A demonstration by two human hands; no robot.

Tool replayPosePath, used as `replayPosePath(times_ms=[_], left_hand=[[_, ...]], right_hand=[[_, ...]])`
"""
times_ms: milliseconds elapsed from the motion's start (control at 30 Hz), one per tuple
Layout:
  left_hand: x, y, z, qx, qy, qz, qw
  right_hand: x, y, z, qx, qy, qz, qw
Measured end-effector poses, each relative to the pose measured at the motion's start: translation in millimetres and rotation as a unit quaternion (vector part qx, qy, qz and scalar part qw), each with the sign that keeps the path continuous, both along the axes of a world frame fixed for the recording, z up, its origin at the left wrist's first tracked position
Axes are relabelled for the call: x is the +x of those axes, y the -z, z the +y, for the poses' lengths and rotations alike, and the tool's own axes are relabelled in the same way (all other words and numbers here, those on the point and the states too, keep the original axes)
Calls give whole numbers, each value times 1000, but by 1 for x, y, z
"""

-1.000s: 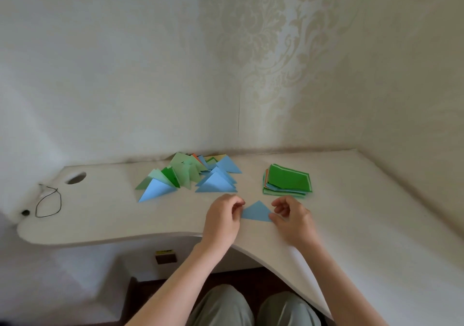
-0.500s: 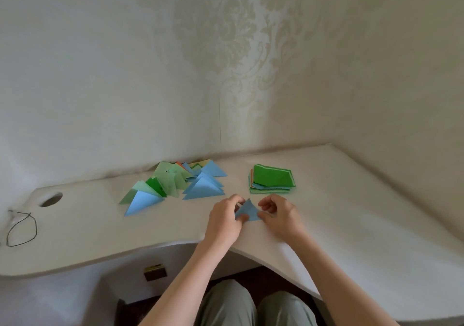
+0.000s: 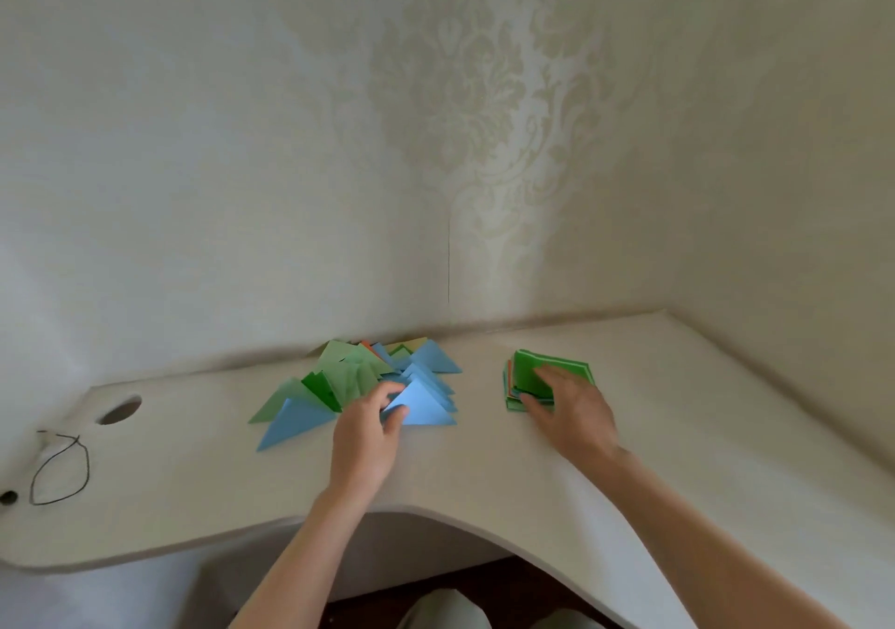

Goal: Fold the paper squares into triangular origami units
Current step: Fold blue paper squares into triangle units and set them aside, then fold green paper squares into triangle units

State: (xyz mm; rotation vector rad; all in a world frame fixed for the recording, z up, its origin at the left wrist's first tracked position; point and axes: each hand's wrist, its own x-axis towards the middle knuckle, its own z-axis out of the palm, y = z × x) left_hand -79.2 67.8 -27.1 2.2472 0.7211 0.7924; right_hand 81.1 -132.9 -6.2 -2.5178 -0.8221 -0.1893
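A pile of folded triangles (image 3: 358, 376), blue and green, lies on the white desk (image 3: 484, 473) near the wall. My left hand (image 3: 365, 434) pinches a light blue triangle (image 3: 421, 408) at its left corner, at the front of the pile. To the right sits a stack of paper squares (image 3: 528, 369) with a green sheet on top. My right hand (image 3: 571, 410) rests on that stack with fingers spread over the top sheet; whether it grips the sheet is hidden.
A round cable hole (image 3: 118, 410) and a thin black cord loop (image 3: 60, 471) lie at the desk's left end. Patterned walls meet in a corner behind the desk. My knees (image 3: 445, 609) show below the curved front edge.
Both hands left the desk's middle. My left hand carried the blue triangle up to the pile, and my right hand moved right onto the stack of squares.
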Motion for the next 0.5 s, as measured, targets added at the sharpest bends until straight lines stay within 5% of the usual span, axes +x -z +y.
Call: replayPosePath(times_ms=[500], left_hand=[[16, 18, 13, 80, 30, -32, 996]], right_hand=[[7, 17, 14, -7, 54, -85, 995]])
